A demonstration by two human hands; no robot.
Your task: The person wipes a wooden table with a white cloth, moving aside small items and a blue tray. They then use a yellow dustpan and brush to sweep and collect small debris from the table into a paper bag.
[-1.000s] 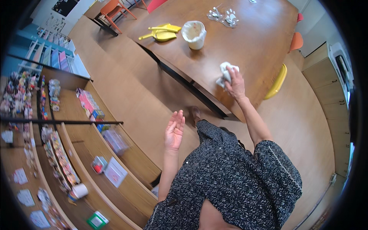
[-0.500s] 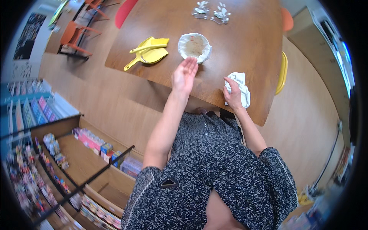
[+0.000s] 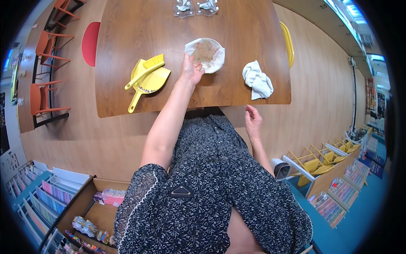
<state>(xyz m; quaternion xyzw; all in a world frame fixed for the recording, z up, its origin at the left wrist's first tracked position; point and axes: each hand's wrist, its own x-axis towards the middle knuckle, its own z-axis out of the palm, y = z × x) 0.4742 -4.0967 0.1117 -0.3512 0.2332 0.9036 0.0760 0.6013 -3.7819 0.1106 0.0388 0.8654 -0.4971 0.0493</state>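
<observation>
My left hand (image 3: 193, 70) is at the near left side of a small bin lined with a white bag (image 3: 218, 59). Its fingers are apart and overlap the liner's rim; whether they press on it I cannot tell. Brownish bits with specks of red show inside the bin. Just off the table's near edge is my right hand (image 3: 253, 122), holding nothing, fingers loosely bent and apart. A crumpled white cloth (image 3: 259, 81) lies on the table beyond it. To the left, a yellow hand brush (image 3: 146, 75) rests across a yellow dustpan (image 3: 157, 80) with dark crumbs in it.
The wooden table (image 3: 237, 31) spans the front. Clear stands with white pieces (image 3: 195, 8) sit at its far side. A red chair (image 3: 90, 44) is on the left, a yellow chair (image 3: 288, 44) on the right. Shelves of small goods (image 3: 91, 224) stand behind me at the left.
My right hand has left the cloth and drawn back off the table edge. My left hand has shifted to the bin's left side with its fingers spread. The whole view has turned.
</observation>
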